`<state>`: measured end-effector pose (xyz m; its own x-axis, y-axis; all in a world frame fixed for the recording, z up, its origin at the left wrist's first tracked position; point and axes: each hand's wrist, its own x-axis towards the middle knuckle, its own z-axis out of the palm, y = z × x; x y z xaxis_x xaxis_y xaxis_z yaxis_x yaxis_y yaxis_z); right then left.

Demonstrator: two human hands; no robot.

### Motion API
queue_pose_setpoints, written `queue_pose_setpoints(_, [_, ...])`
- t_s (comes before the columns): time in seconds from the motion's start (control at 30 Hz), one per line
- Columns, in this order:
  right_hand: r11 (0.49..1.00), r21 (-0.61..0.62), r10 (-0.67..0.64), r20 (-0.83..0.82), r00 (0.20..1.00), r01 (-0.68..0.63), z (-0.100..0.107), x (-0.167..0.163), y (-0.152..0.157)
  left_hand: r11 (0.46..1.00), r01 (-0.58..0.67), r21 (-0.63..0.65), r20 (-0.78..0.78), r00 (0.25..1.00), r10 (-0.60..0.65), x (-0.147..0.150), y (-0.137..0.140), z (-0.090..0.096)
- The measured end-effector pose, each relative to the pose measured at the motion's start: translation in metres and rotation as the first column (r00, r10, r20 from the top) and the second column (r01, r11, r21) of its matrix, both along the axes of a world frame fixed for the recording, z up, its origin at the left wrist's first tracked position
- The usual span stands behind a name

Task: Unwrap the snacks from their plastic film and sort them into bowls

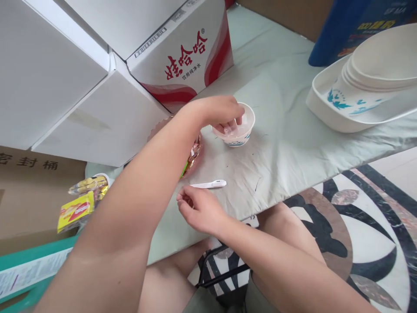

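My left hand (229, 114) reaches into a white paper bowl (236, 142) with a blue leaf print. Its fingers are curled down inside the rim, around something clear and shiny that I cannot make out. My right hand (202, 208) rests low over the cloth near the table's front edge, fingers curled in with nothing visible in them. Just beyond its knuckles lies a slim white tool (213, 184) with a small dark mark near its end. Behind my left forearm, a pink see-through dish (197, 161) with a wavy rim is partly hidden; wrapped pieces show inside it.
White cartons (81, 117) and a red-and-white water box (185, 65) stand at the back left. On the right, a white tray (345, 124) holds stacked paper bowls (355, 98), with a blue container (339, 34) behind. Yellow snack packets (76, 211) are at the left.
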<state>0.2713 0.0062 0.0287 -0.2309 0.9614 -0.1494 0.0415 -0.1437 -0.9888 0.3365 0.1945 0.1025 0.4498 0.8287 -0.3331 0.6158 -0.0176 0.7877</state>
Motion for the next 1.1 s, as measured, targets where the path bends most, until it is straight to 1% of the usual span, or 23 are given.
queue_pose_setpoints(0.03, [1.0, 0.007, 0.01, -0.001, 1.0, -0.01, 0.001, 0.001, 0.0, 0.996, 0.063, -0.07, -0.096, 0.993, -0.07, 0.001, 0.004, 0.001])
queue_pose_setpoints(0.07, [1.0, 0.013, 0.016, 0.0, 1.0, -0.016, 0.001, 0.002, 0.0, 0.981, 0.14, -0.132, -0.21, 0.964, -0.166, 0.002, 0.008, 0.002])
queue_pose_setpoints(0.1, [1.0, 0.016, 0.02, 0.001, 1.0, -0.02, 0.002, 0.002, 0.0, 0.966, 0.191, -0.172, -0.285, 0.929, -0.235, 0.003, 0.012, 0.0])
queue_pose_setpoints(0.13, [1.0, 0.014, 0.025, 0.004, 1.0, -0.025, 0.003, 0.002, 0.0, 0.969, 0.187, -0.158, -0.274, 0.935, -0.225, 0.003, 0.018, -0.002])
queue_pose_setpoints(0.2, [0.999, 0.009, 0.037, 0.011, 0.999, -0.037, 0.004, 0.003, 0.0, 0.987, 0.105, -0.122, -0.183, 0.975, -0.127, 0.004, 0.029, -0.013])
queue_pose_setpoints(0.27, [0.998, 0.017, 0.053, 0.019, 0.998, -0.054, 0.005, 0.003, -0.001, 0.994, 0.039, -0.099, -0.098, 0.994, -0.049, 0.005, 0.04, -0.026])
queue_pose_setpoints(0.33, [0.997, 0.039, 0.062, 0.027, 0.998, -0.063, 0.005, 0.003, -0.003, 0.997, 0.007, -0.077, -0.103, 0.995, -0.015, 0.008, 0.047, -0.037])
queue_pose_setpoints(0.4, [0.996, 0.057, 0.064, 0.04, 0.997, -0.066, 0.004, 0.003, -0.005, 0.998, -0.015, -0.056, -0.158, 0.987, 0.006, 0.014, 0.048, -0.045])
queue_pose_setpoints(0.5, [0.995, 0.072, 0.064, 0.085, 0.994, -0.07, 0.003, 0.002, -0.006, 0.998, 0.02, -0.055, -0.288, 0.957, -0.035, 0.026, 0.041, -0.049])
queue_pose_setpoints(0.6, [0.991, 0.097, 0.075, 0.13, 0.989, -0.088, 0.001, 0.002, -0.006, 0.995, 0.073, -0.063, -0.377, 0.922, -0.091, 0.035, 0.029, -0.048])
queue_pose_setpoints(0.7, [0.989, 0.114, 0.076, 0.135, 0.988, -0.092, 0.0, 0.0, -0.004, 0.982, 0.176, -0.062, -0.483, 0.856, -0.184, 0.039, 0.018, -0.045])
queue_pose_setpoints(0.73, [0.989, 0.116, 0.073, 0.132, 0.989, -0.089, -0.001, -0.001, -0.004, 0.978, 0.201, -0.053, -0.515, 0.834, -0.2, 0.04, 0.014, -0.044])
queue_pose_setpoints(0.83, [0.988, 0.122, 0.076, 0.131, 0.989, -0.092, -0.002, -0.005, -0.003, 0.978, 0.21, -0.003, -0.571, 0.802, -0.174, 0.043, 0.005, -0.031])
queue_pose_setpoints(0.9, [0.987, 0.128, 0.081, 0.135, 0.988, -0.099, -0.003, -0.007, -0.004, 0.964, 0.263, -0.026, -0.607, 0.762, -0.225, 0.042, 0.002, -0.015])
queue_pose_setpoints(0.97, [0.987, 0.13, 0.079, 0.131, 0.988, -0.097, -0.005, -0.007, -0.006, 0.938, 0.339, -0.068, -0.616, 0.726, -0.307, 0.033, -0.003, 0.009])
queue_pose_setpoints(1.0, [0.987, 0.128, 0.079, 0.129, 0.988, -0.096, -0.005, -0.006, -0.007, 0.931, 0.363, -0.047, -0.588, 0.743, -0.32, 0.024, -0.006, 0.021])
queue_pose_setpoints(1.03, [0.988, 0.124, 0.08, 0.129, 0.988, -0.096, -0.006, -0.005, -0.008, 0.926, 0.377, -0.001, -0.546, 0.776, -0.317, 0.011, -0.011, 0.033])
queue_pose_setpoints(1.07, [0.988, 0.117, 0.082, 0.131, 0.988, -0.098, -0.007, -0.004, -0.009, 0.917, 0.386, 0.099, -0.466, 0.832, -0.3, -0.006, -0.017, 0.044])
queue_pose_setpoints(1.1, [0.989, 0.11, 0.086, 0.135, 0.987, -0.102, -0.007, -0.003, -0.01, 0.905, 0.335, 0.263, -0.287, 0.922, -0.258, -0.027, -0.026, 0.052])
